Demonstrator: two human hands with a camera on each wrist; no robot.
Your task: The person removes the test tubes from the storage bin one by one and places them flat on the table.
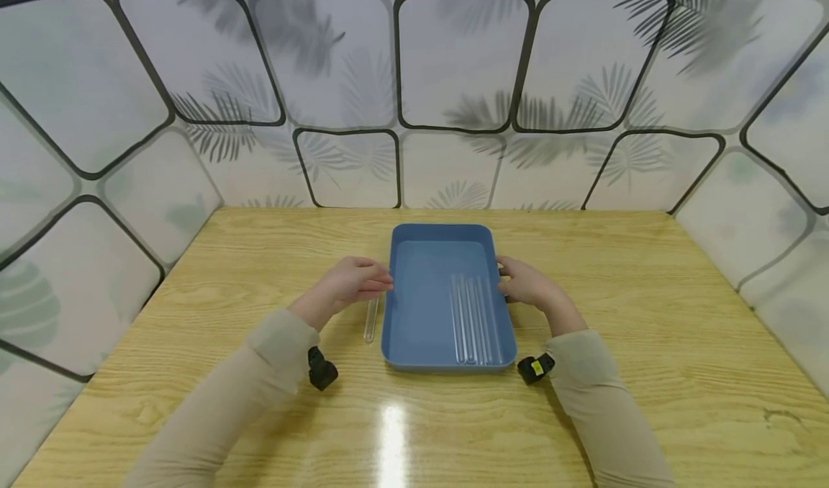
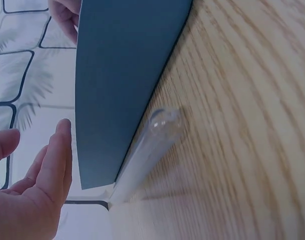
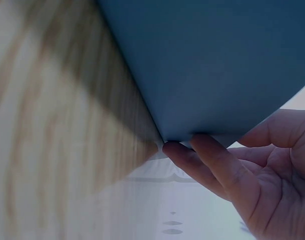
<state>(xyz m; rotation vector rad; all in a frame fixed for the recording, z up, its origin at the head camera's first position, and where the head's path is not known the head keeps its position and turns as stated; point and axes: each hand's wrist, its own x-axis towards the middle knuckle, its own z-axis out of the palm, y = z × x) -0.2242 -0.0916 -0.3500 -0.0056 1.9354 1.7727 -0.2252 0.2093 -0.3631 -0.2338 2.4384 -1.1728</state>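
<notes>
A blue rectangular tray (image 1: pixel 421 294) lies on the table, with several clear test tubes (image 1: pixel 469 322) side by side along its right half. Another test tube (image 1: pixel 370 322) rests on the wood just left of the tray; its rounded end shows close up in the left wrist view, beside the tray wall (image 2: pixel 122 75). My left hand (image 1: pixel 352 283) hovers by the tray's left rim above that tube, fingers extended and holding nothing. On the other side my right hand (image 1: pixel 527 284) touches the tray's outer right wall with its fingertips (image 3: pixel 205 145), the thumb near the rim.
The wooden table (image 1: pixel 648 294) extends around the tray. A patterned wall covering (image 1: pixel 460 63) borders it at the back and sides. Black wrist cameras hang below each cuff, the left one (image 1: pixel 321 369) and the right one (image 1: pixel 535 368) both low over the table.
</notes>
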